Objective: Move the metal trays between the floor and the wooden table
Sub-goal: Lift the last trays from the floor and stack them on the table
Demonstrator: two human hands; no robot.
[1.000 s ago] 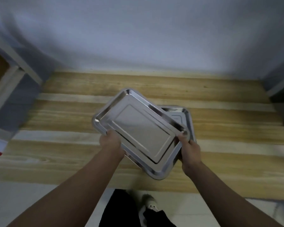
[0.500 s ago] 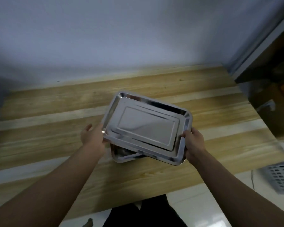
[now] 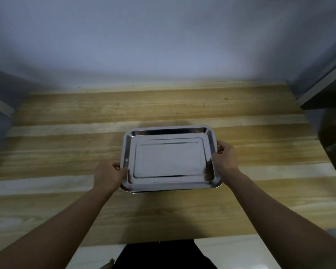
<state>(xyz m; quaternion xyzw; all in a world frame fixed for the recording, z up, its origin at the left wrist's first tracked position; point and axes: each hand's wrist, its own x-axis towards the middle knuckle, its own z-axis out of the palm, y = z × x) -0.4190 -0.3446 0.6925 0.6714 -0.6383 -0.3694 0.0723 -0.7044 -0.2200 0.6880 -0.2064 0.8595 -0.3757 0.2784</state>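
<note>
Over the wooden table (image 3: 66,200), top tray (image 3: 169,160) between left hand (image 3: 109,176) and right hand (image 3: 224,157).

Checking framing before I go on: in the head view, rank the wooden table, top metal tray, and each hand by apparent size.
1. wooden table
2. top metal tray
3. left hand and right hand: look alike, no ranking.
</note>
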